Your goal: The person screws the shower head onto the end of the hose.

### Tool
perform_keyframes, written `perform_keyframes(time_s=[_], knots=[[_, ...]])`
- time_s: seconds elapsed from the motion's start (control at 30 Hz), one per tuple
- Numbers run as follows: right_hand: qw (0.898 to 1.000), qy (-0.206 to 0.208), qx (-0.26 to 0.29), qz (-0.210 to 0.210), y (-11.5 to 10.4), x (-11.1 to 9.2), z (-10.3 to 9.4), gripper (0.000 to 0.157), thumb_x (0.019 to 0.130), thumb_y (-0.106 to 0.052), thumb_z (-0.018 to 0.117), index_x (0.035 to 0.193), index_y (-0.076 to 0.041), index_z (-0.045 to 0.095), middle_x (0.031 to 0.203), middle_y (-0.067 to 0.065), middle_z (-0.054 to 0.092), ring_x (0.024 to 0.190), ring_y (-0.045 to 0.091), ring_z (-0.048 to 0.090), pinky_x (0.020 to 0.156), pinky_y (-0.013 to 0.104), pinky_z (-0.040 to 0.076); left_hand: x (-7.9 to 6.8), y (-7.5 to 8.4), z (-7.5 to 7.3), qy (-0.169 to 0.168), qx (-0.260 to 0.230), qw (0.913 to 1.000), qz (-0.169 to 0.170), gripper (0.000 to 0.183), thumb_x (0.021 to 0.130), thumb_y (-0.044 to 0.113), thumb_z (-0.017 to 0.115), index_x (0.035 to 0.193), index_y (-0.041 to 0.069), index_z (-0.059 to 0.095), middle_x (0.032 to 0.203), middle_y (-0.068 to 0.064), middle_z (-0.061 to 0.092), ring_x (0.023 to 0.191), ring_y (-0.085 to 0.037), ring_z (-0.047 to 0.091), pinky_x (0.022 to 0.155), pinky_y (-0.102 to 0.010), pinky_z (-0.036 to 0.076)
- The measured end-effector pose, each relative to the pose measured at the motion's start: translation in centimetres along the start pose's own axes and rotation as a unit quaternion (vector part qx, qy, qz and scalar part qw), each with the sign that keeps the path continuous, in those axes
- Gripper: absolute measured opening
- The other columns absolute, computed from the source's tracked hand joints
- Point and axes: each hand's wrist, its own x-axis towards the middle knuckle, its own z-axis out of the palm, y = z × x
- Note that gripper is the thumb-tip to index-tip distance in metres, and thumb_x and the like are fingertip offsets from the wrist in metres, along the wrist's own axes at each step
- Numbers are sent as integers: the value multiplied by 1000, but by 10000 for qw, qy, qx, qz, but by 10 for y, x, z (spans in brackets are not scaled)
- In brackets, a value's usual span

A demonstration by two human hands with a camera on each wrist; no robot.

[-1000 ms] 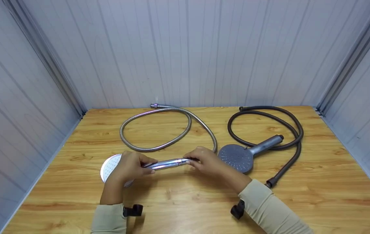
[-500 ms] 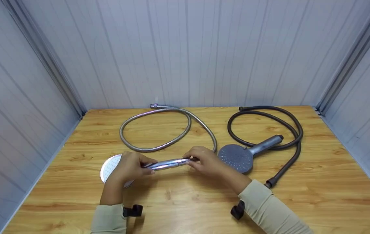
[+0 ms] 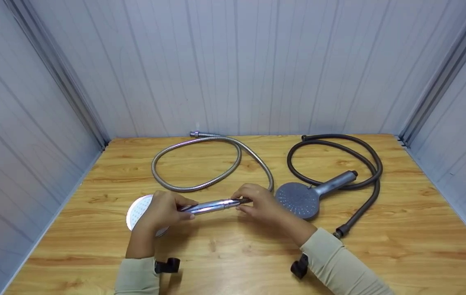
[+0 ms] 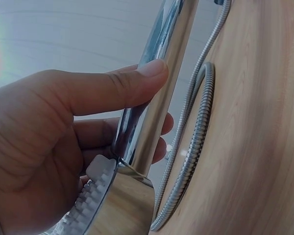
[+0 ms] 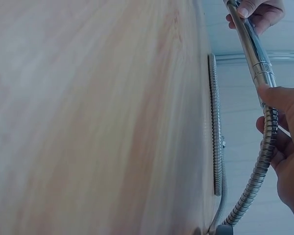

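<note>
My left hand (image 3: 163, 211) grips the chrome handle of a shower head (image 3: 210, 207), thumb on one side and fingers on the other. The shower head's white round face (image 3: 136, 211) lies partly hidden under that hand. At the handle's other end, a silver shower hose (image 5: 252, 183) meets it in line through a chrome connector (image 5: 264, 78). My right hand (image 3: 259, 203) pinches the hose at this connector, with the thumb at its lower edge and the fingers behind. Whether the thread is engaged cannot be seen.
The silver hose loops behind the hands on the wooden table (image 3: 233, 262). Right of the hands lies a grey shower head (image 3: 298, 200), its handle over a dark coiled hose (image 3: 374, 164). Pale panel walls (image 3: 233, 69) close off the back and sides.
My right thumb and fingers have shifted slightly right, and more of the connector and hose end shows between them. The left hand and the shower head stay in place.
</note>
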Motion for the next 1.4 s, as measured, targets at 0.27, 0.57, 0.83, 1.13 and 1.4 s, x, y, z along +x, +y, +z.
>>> perform_keyframes(time_s=[0.27, 0.57, 0.83, 1.13, 1.4], knots=[[10000, -22, 3, 42, 0, 0, -1, 22, 83, -1, 75, 103, -5, 70, 98, 5, 67, 90, 18, 63, 79, 24, 52, 0, 1, 0, -38, -50, 9999, -80, 27, 75, 20, 85, 101, 20, 79, 82, 13, 72, 65, -9, 53, 63, -31, 42], [9998, -138, 11, 118, -1, 0, -2, 18, 86, -5, 72, 105, -5, 72, 100, 5, 69, 91, 17, 63, 78, 25, 52, 0, -1, 1, 100, 77, 9997, 209, 26, 75, 22, 85, 100, 21, 79, 80, 14, 72, 59, -4, 52, 58, -27, 42], [9996, -157, 14, 214, -1, -2, -2, 19, 89, -9, 71, 107, -7, 72, 100, 4, 69, 92, 17, 63, 79, 27, 52, 0, 0, 0, 111, 81, 9997, 203, 26, 75, 21, 85, 100, 21, 80, 79, 13, 72, 60, -5, 52, 57, -27, 43], [9989, -244, -147, 375, -3, -2, -3, 19, 91, -12, 68, 109, -7, 72, 101, 3, 69, 93, 16, 61, 80, 28, 51, 1, 1, 0, 61, 249, 9995, 189, 27, 75, 22, 85, 101, 22, 80, 79, 14, 72, 63, -6, 50, 65, -32, 39], [9992, -241, -253, 180, -2, -2, -3, 19, 93, -13, 66, 110, -6, 72, 98, 4, 69, 89, 16, 60, 78, 30, 49, 1, 0, 1, 154, 175, 9993, 302, 28, 74, 22, 86, 100, 20, 80, 79, 13, 72, 61, -5, 50, 61, -28, 41]])
